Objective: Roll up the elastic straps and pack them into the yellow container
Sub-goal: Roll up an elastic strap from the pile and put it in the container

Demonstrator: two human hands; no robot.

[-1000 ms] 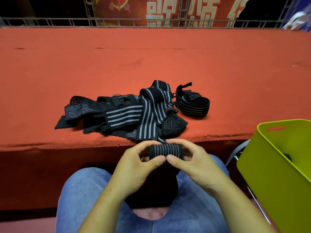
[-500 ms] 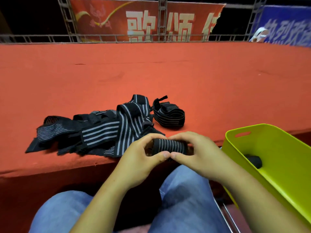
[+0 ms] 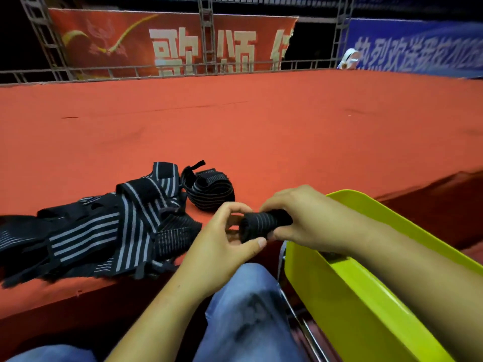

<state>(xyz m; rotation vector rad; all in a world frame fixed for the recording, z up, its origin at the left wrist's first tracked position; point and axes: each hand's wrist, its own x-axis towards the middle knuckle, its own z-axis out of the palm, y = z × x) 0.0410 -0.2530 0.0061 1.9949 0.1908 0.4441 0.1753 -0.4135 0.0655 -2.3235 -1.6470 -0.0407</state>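
A rolled black elastic strap [image 3: 264,223] with thin grey stripes is held between both hands above the stage edge. My right hand [image 3: 300,215] grips its right end, fingers curled over the top. My left hand [image 3: 227,239] holds its left end, thumb under the roll. The yellow container [image 3: 339,291] stands just right of the hands, under my right forearm; something dark lies inside it, mostly hidden. A heap of loose striped straps [image 3: 104,228] lies on the red surface to the left, and a loosely coiled strap [image 3: 209,189] sits behind it.
The red carpeted platform [image 3: 261,131] stretches far ahead, its front edge just before my knees. A metal rail and red and blue banners stand at the back. My jeans-clad legs are below, with a metal chair frame [image 3: 303,320] beside the container.
Both hands have carried the rolled strap to the right, close to the container's near-left rim. The view has swung right, so the heap now lies further left.
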